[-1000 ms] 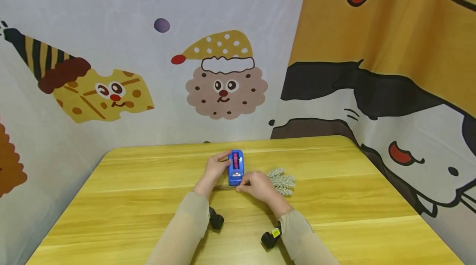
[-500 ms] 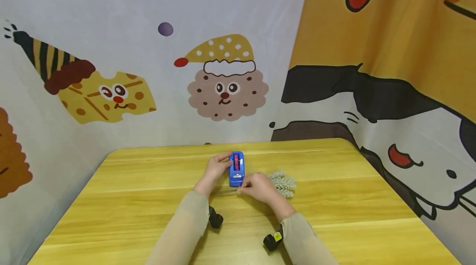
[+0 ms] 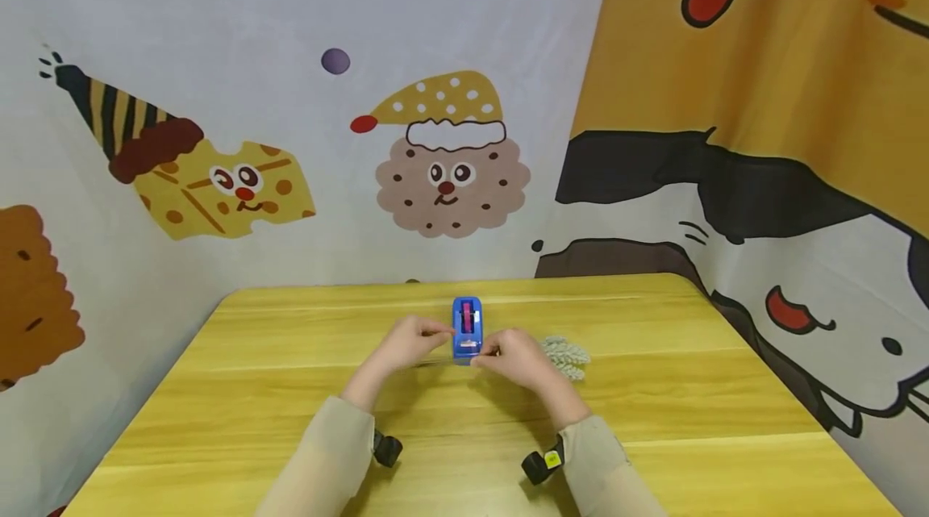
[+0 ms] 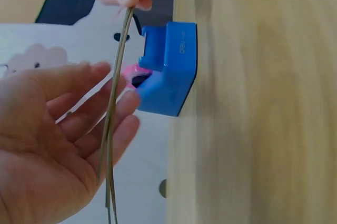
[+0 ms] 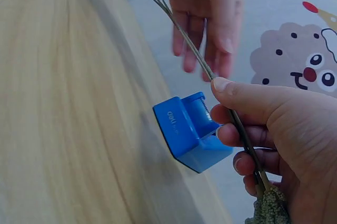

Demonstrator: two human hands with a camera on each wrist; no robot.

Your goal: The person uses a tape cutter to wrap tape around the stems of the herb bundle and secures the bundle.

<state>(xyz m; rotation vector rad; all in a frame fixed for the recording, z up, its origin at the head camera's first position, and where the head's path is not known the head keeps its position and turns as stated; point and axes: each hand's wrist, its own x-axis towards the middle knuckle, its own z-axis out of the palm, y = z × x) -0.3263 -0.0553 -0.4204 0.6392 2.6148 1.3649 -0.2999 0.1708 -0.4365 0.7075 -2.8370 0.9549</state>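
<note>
A bunch of thin stems with pale green, knobbly flower heads, a sprig bunch [image 3: 567, 357], is pinched between the thumb and fingers of my right hand [image 3: 517, 356]. The stems [image 4: 111, 124] point left, and the heads [image 5: 268, 205] hang out past the little-finger side. My left hand [image 3: 410, 342] has loosely extended fingers beside the bare stem ends; in the left wrist view they lie behind the stems, and contact is unclear. A blue tape dispenser [image 3: 468, 330] with a pink core [image 4: 135, 71] stands on the table just beyond both hands. Its serrated cutting edge [image 5: 206, 105] faces me.
The wood-grain table [image 3: 290, 420] reaches back to a cartoon-printed cloth [image 3: 290, 17] hanging close behind it. Black wrist cameras [image 3: 388, 450] are strapped at both sleeves.
My left hand has come off the left side of the dispenser, moving left and toward me. My right hand keeps its pinch on the sprig bunch. The head view has shifted slightly.
</note>
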